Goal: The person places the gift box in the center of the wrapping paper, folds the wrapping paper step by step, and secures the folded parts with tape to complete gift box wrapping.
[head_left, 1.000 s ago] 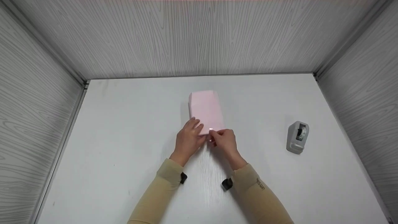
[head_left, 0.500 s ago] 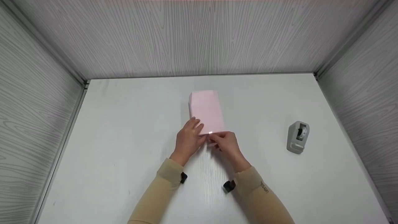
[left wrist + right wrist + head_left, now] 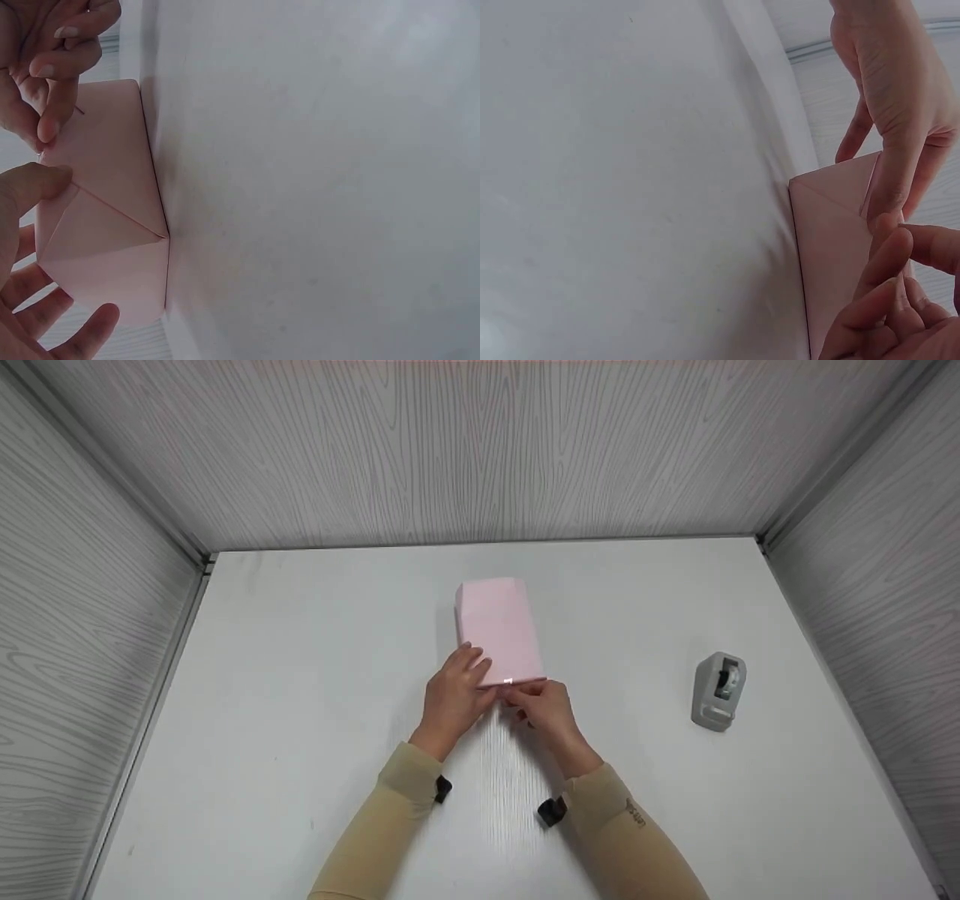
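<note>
A pink paper-wrapped box point(image 3: 499, 622) lies on the white table, its long side pointing away from me. My left hand point(image 3: 452, 701) grips its near left corner, fingers on the top and left side. In the left wrist view the left thumb point(image 3: 45, 184) presses the folded end flap point(image 3: 101, 221). At the near top edge glints a small strip of clear tape point(image 3: 508, 681). My right hand point(image 3: 549, 714) pinches the tape's near end between thumb and index finger, against the box's near end. The right wrist view shows both thumbs close together there.
A grey tape dispenser point(image 3: 718, 691) with a roll in it stands to the right on the white table point(image 3: 300, 675). Wood-grain panels point(image 3: 480, 457) close in the table at the back and both sides.
My right hand has moved slightly down and toward me, from above the box's near top edge to just below it, bringing the tape over the edge. The left hand and box stay put.
</note>
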A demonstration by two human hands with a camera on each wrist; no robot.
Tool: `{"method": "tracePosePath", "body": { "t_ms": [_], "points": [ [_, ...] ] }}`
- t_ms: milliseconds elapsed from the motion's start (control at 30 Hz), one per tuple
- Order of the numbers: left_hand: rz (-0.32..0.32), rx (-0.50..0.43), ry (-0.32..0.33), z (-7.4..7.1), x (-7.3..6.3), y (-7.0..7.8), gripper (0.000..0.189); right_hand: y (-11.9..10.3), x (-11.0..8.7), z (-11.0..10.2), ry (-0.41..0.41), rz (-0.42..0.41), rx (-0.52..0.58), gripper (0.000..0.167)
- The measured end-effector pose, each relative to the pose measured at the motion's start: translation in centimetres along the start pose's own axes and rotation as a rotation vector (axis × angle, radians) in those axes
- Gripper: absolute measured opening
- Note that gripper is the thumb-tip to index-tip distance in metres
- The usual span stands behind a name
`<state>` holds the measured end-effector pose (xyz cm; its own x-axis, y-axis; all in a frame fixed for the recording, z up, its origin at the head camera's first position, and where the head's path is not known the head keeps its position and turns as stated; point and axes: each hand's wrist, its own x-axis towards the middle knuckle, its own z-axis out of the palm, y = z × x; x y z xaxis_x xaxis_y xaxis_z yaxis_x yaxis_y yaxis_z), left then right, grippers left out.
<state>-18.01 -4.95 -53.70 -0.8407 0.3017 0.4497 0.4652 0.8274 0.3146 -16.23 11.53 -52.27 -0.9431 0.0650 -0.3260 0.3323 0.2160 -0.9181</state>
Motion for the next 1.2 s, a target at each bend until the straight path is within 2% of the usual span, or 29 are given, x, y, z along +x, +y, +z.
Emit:
{"method": "tracePosePath", "body": {
  "t_ms": [200,400,500,700,833,1000,1200],
  "points": [
    [0.009,-0.009,0.008,0.0,0.0,-0.1,0.041,0.2,0.2,0.4,0.037,-0.033,-0.003,0.014],
    [0.017,-0.020,0.006,0.0,0.1,-0.1,0.040,0.3,0.7,0.3,0.026,-0.087,-0.023,0.014],
    [0.024,-0.017,0.010,0.1,0.2,-0.1,0.040,0.4,0.8,0.1,0.014,-0.105,-0.076,0.017],
    [0.019,-0.017,-0.001,0.1,0.1,-0.1,0.043,1.1,1.0,-0.2,-0.012,-0.089,-0.224,0.031],
    [0.016,-0.019,-0.001,0.1,0.1,-0.2,0.044,1.0,1.0,-0.3,-0.034,-0.098,-0.267,0.035],
    [0.012,-0.021,-0.005,0.1,-0.1,-0.2,0.043,0.8,0.9,-1.0,-0.071,-0.101,-0.335,0.029],
    [-0.019,-0.086,-0.052,-0.5,-0.2,-0.3,0.045,0.5,0.8,-3.1,-0.052,-0.066,-0.420,0.015]
  ]
}}
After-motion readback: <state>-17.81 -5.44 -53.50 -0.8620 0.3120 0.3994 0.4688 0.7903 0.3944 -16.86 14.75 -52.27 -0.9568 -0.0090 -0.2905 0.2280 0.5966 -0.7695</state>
